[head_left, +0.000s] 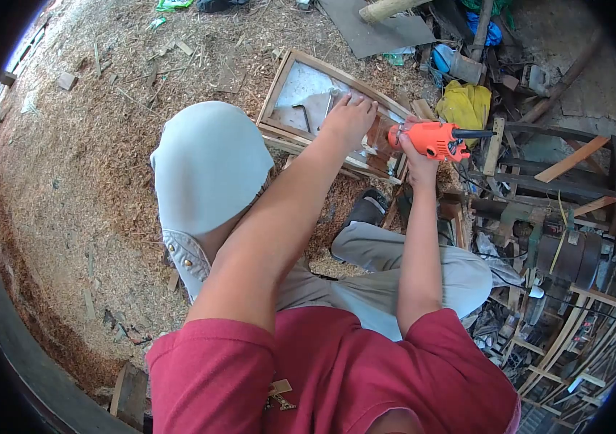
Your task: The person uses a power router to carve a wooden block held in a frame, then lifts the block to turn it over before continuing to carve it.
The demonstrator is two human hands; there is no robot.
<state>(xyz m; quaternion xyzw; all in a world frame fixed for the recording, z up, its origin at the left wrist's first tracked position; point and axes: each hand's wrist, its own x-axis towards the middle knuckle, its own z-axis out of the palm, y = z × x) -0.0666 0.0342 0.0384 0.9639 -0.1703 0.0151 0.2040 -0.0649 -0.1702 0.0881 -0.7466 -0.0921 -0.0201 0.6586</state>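
Note:
My right hand (420, 160) is wrapped round an orange power tool (435, 140), whose black cord end points right. The tool's front end is over the right part of a shallow wooden tray (273, 92). Inside the tray, my left hand (351, 119) reaches down with its fingers bent; what they touch or hold is too small to make out. A black hex key (303, 116) lies on the tray's pale bottom, left of my left hand. Between my two hands is a brown, partly see-through piece (380, 134).
Wood shavings cover the ground (105, 181). Behind the tray lies a grey sheet (377, 32). A yellow cloth (465, 105) sits to the right, beside wooden frames (576, 163) and stacked strips. My feet and knees are close below the tray.

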